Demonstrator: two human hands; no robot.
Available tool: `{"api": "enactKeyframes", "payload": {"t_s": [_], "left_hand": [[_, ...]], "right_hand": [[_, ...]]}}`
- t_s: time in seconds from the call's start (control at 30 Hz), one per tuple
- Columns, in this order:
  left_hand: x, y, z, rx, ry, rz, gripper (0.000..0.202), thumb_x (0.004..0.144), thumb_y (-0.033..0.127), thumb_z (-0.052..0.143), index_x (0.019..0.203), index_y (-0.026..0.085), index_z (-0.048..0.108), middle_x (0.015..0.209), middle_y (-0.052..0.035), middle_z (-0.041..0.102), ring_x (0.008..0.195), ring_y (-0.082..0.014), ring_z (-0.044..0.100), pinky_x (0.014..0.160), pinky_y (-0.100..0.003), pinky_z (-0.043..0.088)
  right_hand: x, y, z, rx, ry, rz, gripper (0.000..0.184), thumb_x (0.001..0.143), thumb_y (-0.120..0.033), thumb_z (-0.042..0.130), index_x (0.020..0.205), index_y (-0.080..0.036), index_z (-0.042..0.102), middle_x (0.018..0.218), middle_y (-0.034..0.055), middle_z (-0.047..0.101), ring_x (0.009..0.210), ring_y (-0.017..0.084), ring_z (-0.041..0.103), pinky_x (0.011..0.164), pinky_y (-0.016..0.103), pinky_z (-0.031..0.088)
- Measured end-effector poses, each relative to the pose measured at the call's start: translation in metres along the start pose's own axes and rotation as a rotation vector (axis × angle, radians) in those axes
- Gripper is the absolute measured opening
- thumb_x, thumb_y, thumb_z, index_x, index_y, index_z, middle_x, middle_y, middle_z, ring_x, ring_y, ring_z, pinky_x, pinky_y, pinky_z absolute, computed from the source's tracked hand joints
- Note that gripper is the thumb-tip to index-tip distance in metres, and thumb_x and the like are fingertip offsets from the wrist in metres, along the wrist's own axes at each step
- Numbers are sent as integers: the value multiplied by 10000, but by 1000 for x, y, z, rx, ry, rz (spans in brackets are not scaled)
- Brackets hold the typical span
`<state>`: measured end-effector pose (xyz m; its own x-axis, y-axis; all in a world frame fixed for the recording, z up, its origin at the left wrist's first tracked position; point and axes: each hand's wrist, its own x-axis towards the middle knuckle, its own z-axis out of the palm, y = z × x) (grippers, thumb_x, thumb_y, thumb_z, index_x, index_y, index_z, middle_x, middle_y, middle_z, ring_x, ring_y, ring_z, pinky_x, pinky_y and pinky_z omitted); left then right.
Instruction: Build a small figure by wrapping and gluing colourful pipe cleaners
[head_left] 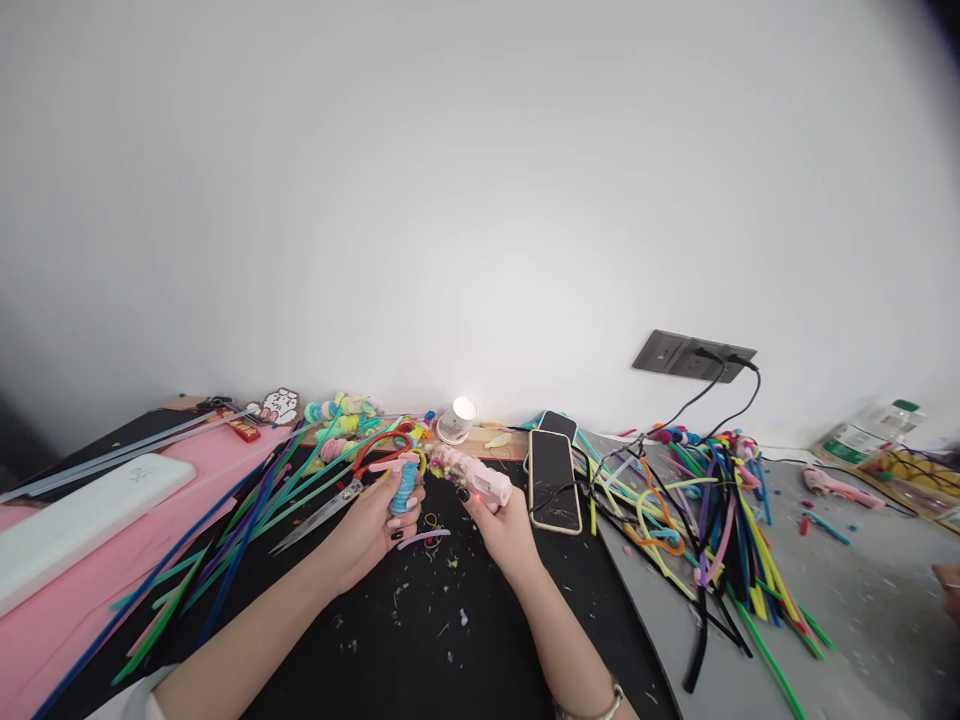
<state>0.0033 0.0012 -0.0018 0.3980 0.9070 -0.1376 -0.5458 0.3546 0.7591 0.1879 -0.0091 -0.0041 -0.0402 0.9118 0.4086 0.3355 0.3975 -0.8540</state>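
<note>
My left hand (376, 525) is closed around a light-blue coil of wound pipe cleaner (405, 487). A pink piece (386, 466) sticks out sideways at the coil's top. In my right hand (506, 530) is a pink glue gun (486, 480), its front end turned to the upper left, with a small red light showing near my thumb. The two hands are apart, above a black mat (442, 650). Beside my left hand lie scissors (322, 515) with red-orange handles. A short lilac pipe cleaner (424, 538) rests on the mat below the hands.
Behind the hands stands a small white cup (456, 422). A phone (555, 482) lies to the right, near loose pipe cleaners (720, 530) and cables from a wall socket (694, 356). At left is a long white box (97, 520). Another person's hand (949, 590) shows at the right edge.
</note>
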Motion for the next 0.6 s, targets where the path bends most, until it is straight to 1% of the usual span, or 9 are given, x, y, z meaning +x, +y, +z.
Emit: {"api": "enactKeyframes", "payload": {"t_s": [0.1, 0.17, 0.3, 0.43, 0.6], "left_hand": [[1, -1, 0, -6, 22, 0, 304, 902, 457, 491, 802, 170, 486, 655, 55, 444, 427, -17, 251, 416, -146, 272], [1, -1, 0, -12, 31, 6, 308, 894, 461, 505, 782, 178, 461, 648, 56, 452, 424, -19, 258, 414, -147, 273], [0, -1, 0, -17, 43, 9, 304, 881, 465, 527, 796, 181, 459, 638, 56, 462, 418, -19, 265, 411, -151, 273], [0, -1, -1, -28, 46, 12, 310, 876, 478, 530, 808, 183, 465, 629, 58, 461, 416, -20, 267, 414, -156, 280], [2, -2, -1, -23, 42, 21, 296, 876, 472, 534, 835, 186, 475, 626, 60, 467, 413, -22, 274, 414, -155, 281]], "right_hand": [[-2, 0, 3, 43, -46, -18, 135, 808, -268, 590, 856, -161, 658, 746, 12, 612, 626, 142, 523, 596, 236, 424], [-3, 1, 4, 41, -59, -24, 133, 813, -275, 593, 826, -160, 657, 715, 5, 594, 605, 134, 506, 581, 230, 416], [-3, 2, 5, 21, -55, -25, 152, 813, -285, 603, 864, -161, 676, 794, 29, 644, 680, 161, 561, 645, 245, 451], [-3, 1, 5, 4, -92, -31, 192, 832, -294, 586, 924, -163, 691, 888, 52, 681, 745, 183, 600, 696, 256, 471], [-3, 0, 4, -38, -83, -46, 219, 835, -314, 578, 918, -152, 698, 829, 48, 681, 695, 172, 591, 659, 246, 470]]}}
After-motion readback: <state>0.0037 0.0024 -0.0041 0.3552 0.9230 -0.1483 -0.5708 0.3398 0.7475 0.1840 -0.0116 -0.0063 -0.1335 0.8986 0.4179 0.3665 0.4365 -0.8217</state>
